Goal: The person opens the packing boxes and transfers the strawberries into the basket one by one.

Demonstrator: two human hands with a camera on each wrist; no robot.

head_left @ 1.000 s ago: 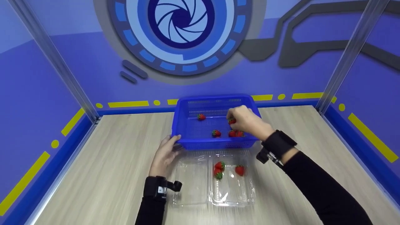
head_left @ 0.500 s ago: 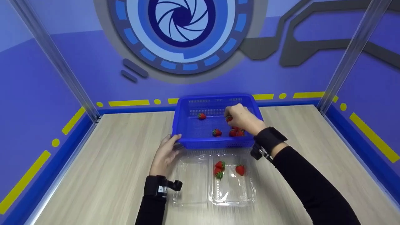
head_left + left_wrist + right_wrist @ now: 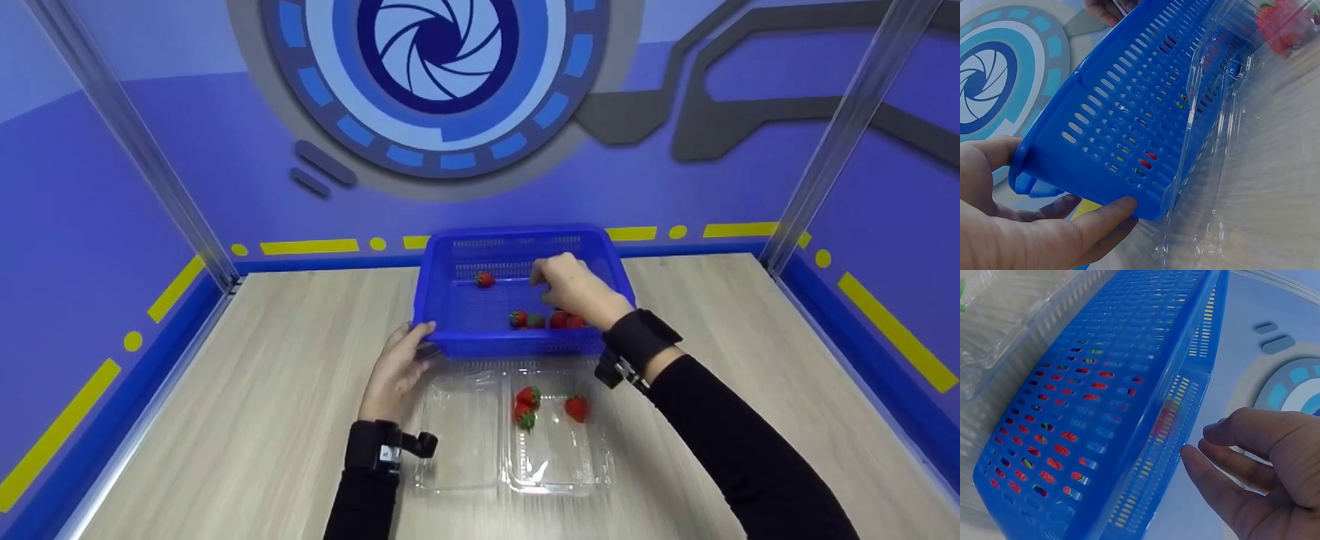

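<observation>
A blue slotted plastic basket (image 3: 480,346) stands on the table with several strawberries (image 3: 485,279) in it. At its near left corner my left hand (image 3: 394,375) holds on, thumb on the rim and fingers against the outer wall in the left wrist view. My right hand (image 3: 574,285) hovers over the basket's right side. In the right wrist view its thumb and fingertips (image 3: 1193,458) are apart, with nothing between them. Nearer the person lies an unfolded clear clamshell box (image 3: 559,469). Its right half holds 3 strawberries, one of them a single strawberry (image 3: 576,409) at the right.
The box's left half (image 3: 459,442) lies flat beside the filled half, just in front of the basket. A blue printed wall (image 3: 330,217) rises close behind the basket. Light wood tabletop (image 3: 247,405) extends to both sides, bounded by side walls.
My right hand held a strawberry, moved slightly left and let it go. A strawberry with its green top showing now lies at the basket's near side. My left hand stayed put.
</observation>
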